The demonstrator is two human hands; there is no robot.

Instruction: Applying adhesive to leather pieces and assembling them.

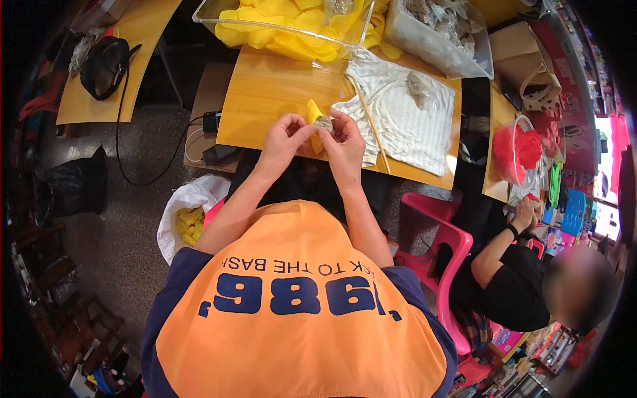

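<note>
Above the wooden table, my two hands meet around a small yellow piece of soft sheet (313, 111) with a crumpled grey-brown wad (324, 123) against it. My left hand (286, 140) is closed, its thumb and fingertips pinching the yellow piece. From the other side, my right hand (344, 144) pinches at the wad, thumb toward the left thumb. Fingers partly hide where the two materials join. To the right of my hands lies a white ribbed cloth (415, 123), with a thin wooden stick (370, 124) across its left part and a clear crumpled plastic bag (419, 89) on top.
A clear bin (361, 33) of yellow pieces and a whitish bin (482, 56) of grey wads stand at the far edge. A white sack (174, 199) holds yellow pieces at left. Right are a pink chair (458, 249) and a seated person (507, 278) beside a red-filled tub (502, 149).
</note>
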